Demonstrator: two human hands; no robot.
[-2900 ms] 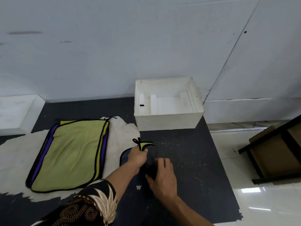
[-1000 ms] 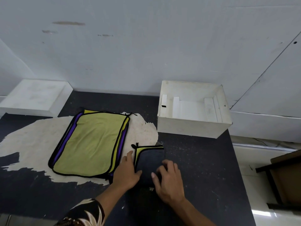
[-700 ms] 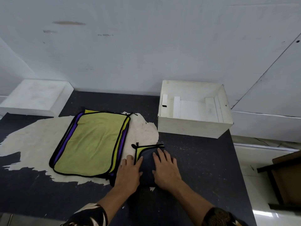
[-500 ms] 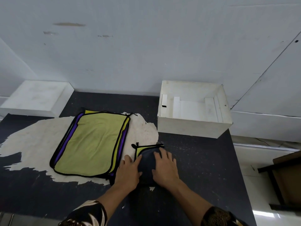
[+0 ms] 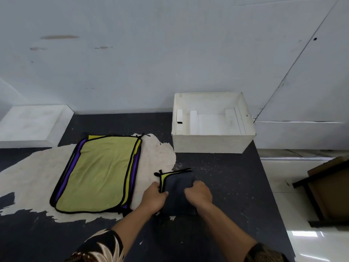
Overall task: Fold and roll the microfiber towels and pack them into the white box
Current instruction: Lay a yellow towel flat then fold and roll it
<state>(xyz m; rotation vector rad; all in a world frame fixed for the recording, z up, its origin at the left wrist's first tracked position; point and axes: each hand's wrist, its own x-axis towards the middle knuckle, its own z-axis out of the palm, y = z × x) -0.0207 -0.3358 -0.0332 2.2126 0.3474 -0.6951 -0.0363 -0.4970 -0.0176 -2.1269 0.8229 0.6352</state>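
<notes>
the dark towel is soft and springy, so i think it could come loose while it is being rolled. if the left grip and the right grip do not move at the same speed, one side will run ahead and the roll will come out crooked. if they let go too soon, the folds may pop open. the yellow-green edge and its little black loop at the far corner could stick out of the roll. a fat or crooked roll may not sit well in the white box. the pile of yellow-green towels lies near the left grip, so a wrist or sleeve could bump it and mess it up.

the dark towel lies folded on the worktop, in front of the white box and not touching it. the left grip is closed on the towel's left edge, with the fingers curled round it. the right grip is closed on the cloth at the right side, with the fingers curled down into it. so the towel sits between the two grips, and its far part sticks out past them toward the box. the worktop is dark too, so it is hard to tell where the near end of the towel stops. no towel shows inside the box.
</notes>
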